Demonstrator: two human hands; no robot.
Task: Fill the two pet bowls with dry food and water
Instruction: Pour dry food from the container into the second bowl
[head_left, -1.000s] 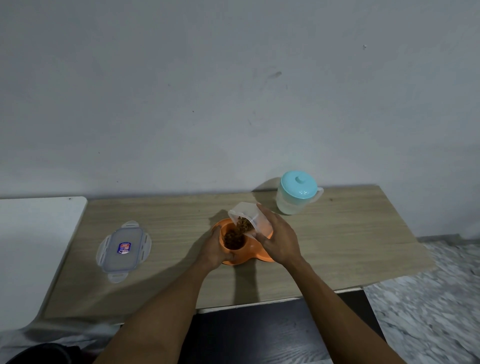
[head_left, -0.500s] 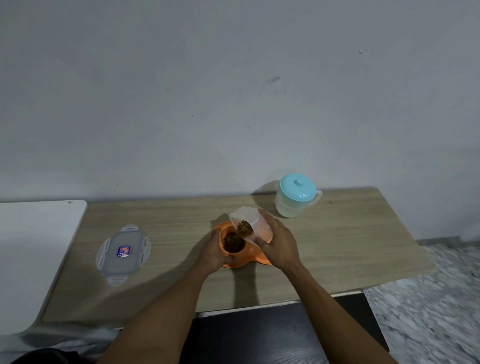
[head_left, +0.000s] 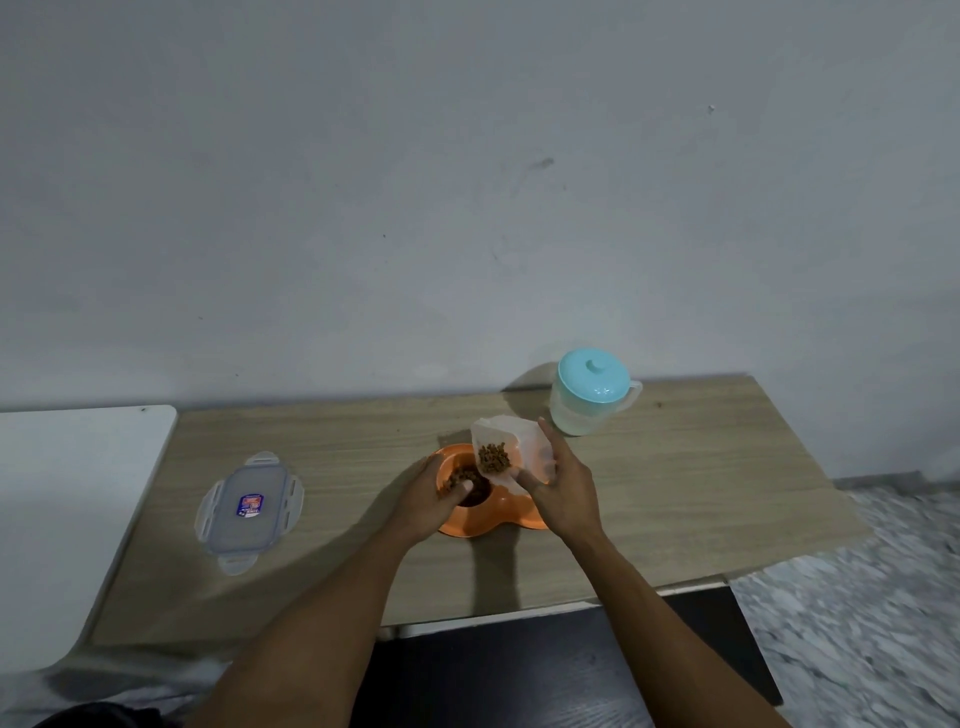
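Observation:
An orange double pet bowl (head_left: 470, 522) sits mid-table. Its left well holds brown dry food (head_left: 470, 480); the right well is hidden behind my right hand. My left hand (head_left: 428, 493) grips the bowl's left rim, thumb over the edge. My right hand (head_left: 563, 493) holds a clear plastic food container (head_left: 511, 449) tilted over the left well, with kibble lying near its mouth. A clear water pitcher (head_left: 584, 410) with a pale blue lid stands at the back right, water in its lower part.
The container's clear lid (head_left: 249, 512) with a blue label lies flat on the wooden table (head_left: 701, 493) at the left. A white surface (head_left: 67, 493) adjoins the table's left end. Marbled floor shows at the right.
My right hand has tipped the container back slightly; the kibble now rests inside it rather than falling. More food lies in the left well. My left hand stays on the rim.

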